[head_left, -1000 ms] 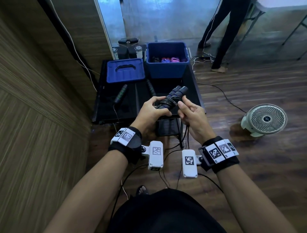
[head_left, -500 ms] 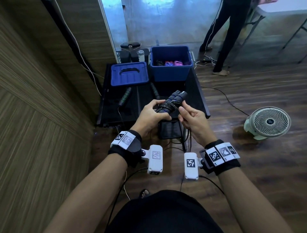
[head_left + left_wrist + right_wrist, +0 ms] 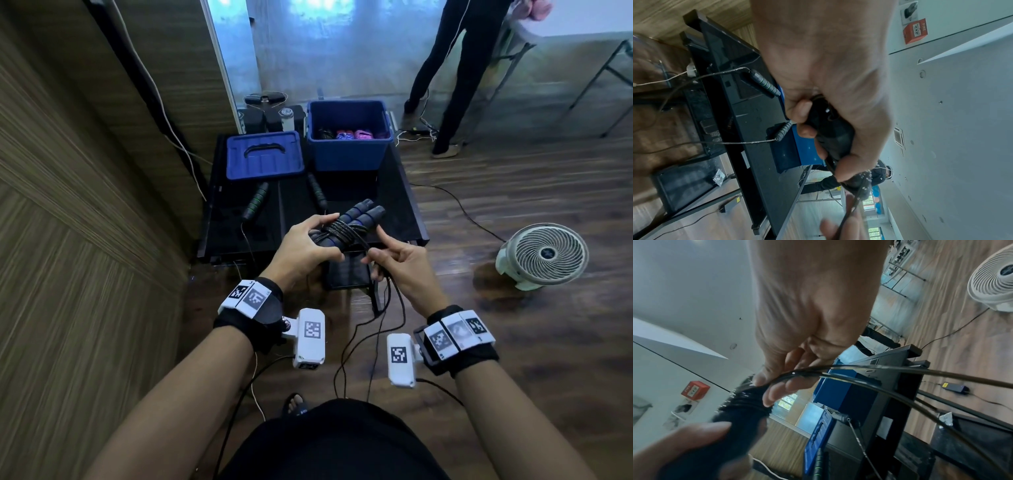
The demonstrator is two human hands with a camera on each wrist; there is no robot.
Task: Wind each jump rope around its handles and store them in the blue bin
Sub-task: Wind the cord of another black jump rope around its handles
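left hand (image 3: 301,250) grips wound handles (image 3: 356,222), right hand (image 3: 400,263) pinches rope (image 3: 390,294).

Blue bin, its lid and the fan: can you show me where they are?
Blue bin (image 3: 347,154): head view, on its front wall.
Lid (image 3: 263,161): head view, on its flat top below the handle.
Fan (image 3: 546,255): head view, on the middle of its round grille.
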